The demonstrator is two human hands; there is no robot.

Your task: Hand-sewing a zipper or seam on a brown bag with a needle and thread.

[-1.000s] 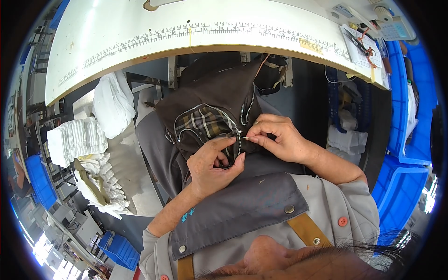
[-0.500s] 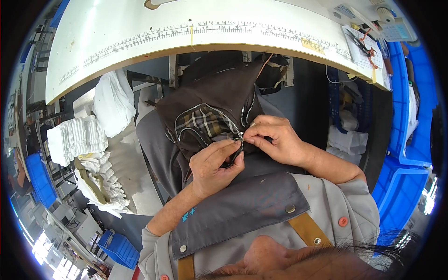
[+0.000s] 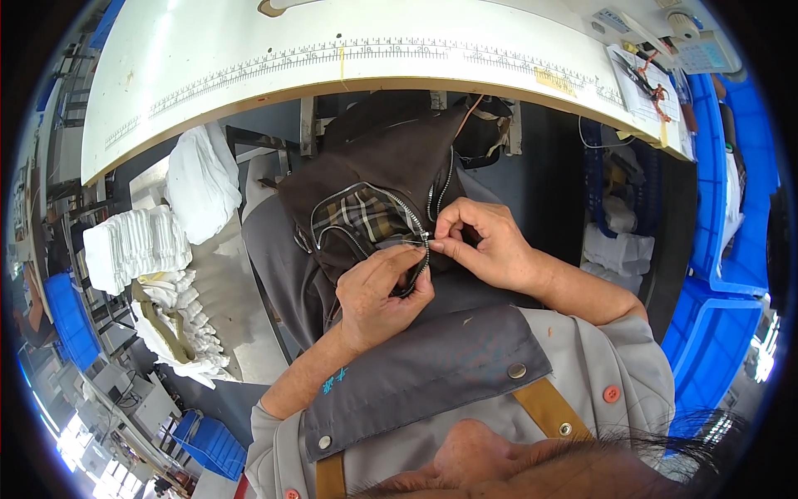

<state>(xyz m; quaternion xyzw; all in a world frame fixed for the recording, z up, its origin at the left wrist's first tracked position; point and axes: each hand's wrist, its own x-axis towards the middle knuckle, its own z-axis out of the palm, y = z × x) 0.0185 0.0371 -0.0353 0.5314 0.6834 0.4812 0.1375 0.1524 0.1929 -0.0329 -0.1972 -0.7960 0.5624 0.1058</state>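
Dark brown bag [image 3: 378, 158] is rested on lap [image 3: 278, 270], near side of counter [image 3: 249, 116]; zipper [image 3: 407, 211] edge is gripped by left hand [image 3: 372, 291] fingers; right hand [image 3: 492, 249] fingers are bunched beside it, hold can't be told; zipper work seems in hand, edge best held steady next

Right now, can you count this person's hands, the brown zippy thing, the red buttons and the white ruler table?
Hands: 2 (left hand, right hand)
Brown zippered item: 1
Red buttons: 2, one cut by the bottom edge
White table: 1
Total: 6
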